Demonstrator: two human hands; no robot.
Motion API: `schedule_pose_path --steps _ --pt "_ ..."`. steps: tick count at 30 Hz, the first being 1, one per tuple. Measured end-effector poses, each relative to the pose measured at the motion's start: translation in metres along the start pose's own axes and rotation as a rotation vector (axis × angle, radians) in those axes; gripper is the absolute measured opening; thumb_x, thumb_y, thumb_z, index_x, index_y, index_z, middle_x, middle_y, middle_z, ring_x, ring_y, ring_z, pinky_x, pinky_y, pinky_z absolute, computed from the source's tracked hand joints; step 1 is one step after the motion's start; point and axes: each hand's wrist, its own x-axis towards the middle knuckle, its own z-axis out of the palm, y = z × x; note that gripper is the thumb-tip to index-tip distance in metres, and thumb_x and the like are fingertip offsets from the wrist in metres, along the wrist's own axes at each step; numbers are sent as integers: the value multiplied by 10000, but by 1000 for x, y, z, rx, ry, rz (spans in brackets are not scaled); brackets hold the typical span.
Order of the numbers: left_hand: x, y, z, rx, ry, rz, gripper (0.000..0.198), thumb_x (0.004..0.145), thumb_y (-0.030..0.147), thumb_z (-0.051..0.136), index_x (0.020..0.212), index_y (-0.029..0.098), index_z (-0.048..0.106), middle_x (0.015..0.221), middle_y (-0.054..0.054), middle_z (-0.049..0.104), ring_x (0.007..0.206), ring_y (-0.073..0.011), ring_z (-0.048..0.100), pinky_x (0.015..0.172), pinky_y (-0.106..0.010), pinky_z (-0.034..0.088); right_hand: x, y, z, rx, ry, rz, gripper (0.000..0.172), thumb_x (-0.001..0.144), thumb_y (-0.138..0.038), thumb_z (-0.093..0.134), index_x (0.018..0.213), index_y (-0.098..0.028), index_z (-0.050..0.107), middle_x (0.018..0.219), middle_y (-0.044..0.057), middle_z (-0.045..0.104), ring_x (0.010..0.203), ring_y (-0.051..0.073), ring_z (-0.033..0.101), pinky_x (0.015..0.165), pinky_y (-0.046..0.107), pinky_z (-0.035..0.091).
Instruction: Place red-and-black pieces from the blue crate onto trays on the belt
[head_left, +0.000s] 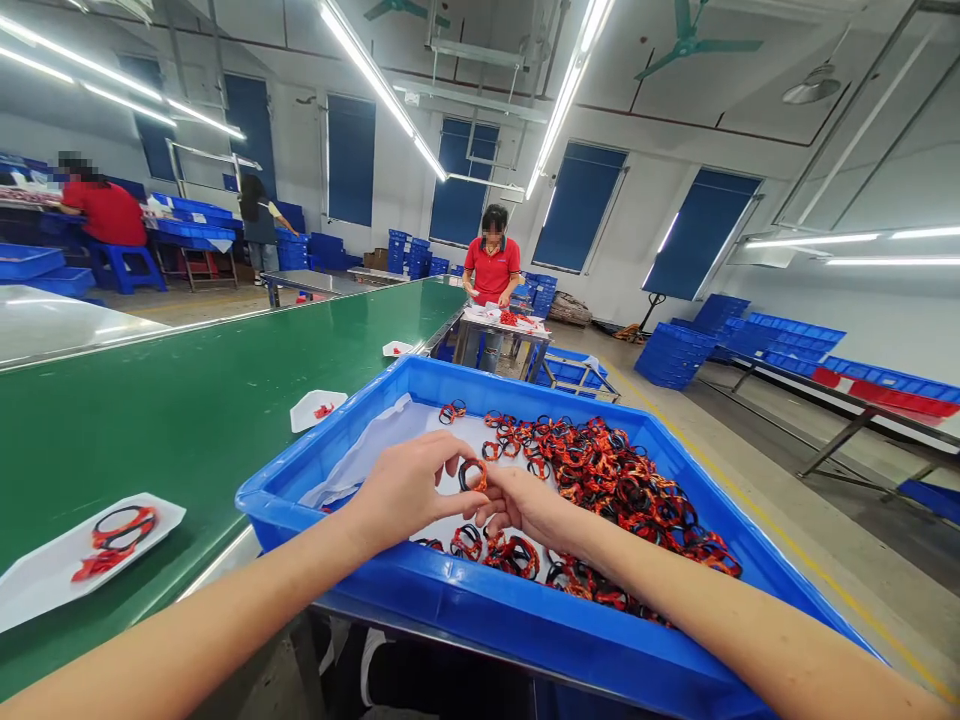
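My left hand (409,490) and my right hand (517,503) meet over a blue bin (465,600) and together pinch one small coiled ring of red and black wire (472,474). Both hands have their fingers closed on it. Under and to the right of them lies a heap of several more red and black wire coils (607,470) on a white liner (390,440) in the bin.
A green conveyor belt (187,400) runs along the left, carrying white trays: one with coils (82,555) at front left, others (319,408) farther on. A person in a red shirt (491,270) works at a table ahead. Stacked blue bins (675,350) stand at right.
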Motion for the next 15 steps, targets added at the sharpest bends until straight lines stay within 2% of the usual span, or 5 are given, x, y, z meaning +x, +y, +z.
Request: schedule_pose_path --steps 4,6,8,10,15 --pt "-1 1 2 52 32 -46 345 732 517 628 876 205 602 786 7 574 664 -137 504 587 -254 366 -2 4 -1 -705 121 -232 308 738 -469 639 794 -166 627 778 50 634 656 163 562 601 293 458" --pt "-2 2 4 41 50 -85 358 730 536 618 854 200 603 772 4 582 653 -140 509 573 -259 363 -5 5 0 -960 85 -337 302 681 -396 709 899 -193 659 924 60 635 789 197 567 721 328 454" --pt "-1 1 4 17 86 -121 367 729 549 609 842 200 607 745 6 585 628 -138 503 563 -265 364 -7 5 1 -1068 -2 -330 333 670 -359 723 968 -220 670 994 62 630 853 214 567 766 334 442" --pt "1 -3 -2 -20 150 -154 362 742 542 596 876 206 617 751 5 600 612 -134 501 574 -273 383 -9 5 1 -1097 -74 -245 302 705 -328 690 993 -237 675 897 41 650 780 195 578 712 304 441" --pt "1 -52 -52 62 431 -281 385 789 534 532 968 210 638 935 -39 646 779 -171 563 706 -289 438 -5 10 -5 -1082 -99 -187 273 723 -303 663 991 -250 679 753 3 647 655 158 557 608 257 404"
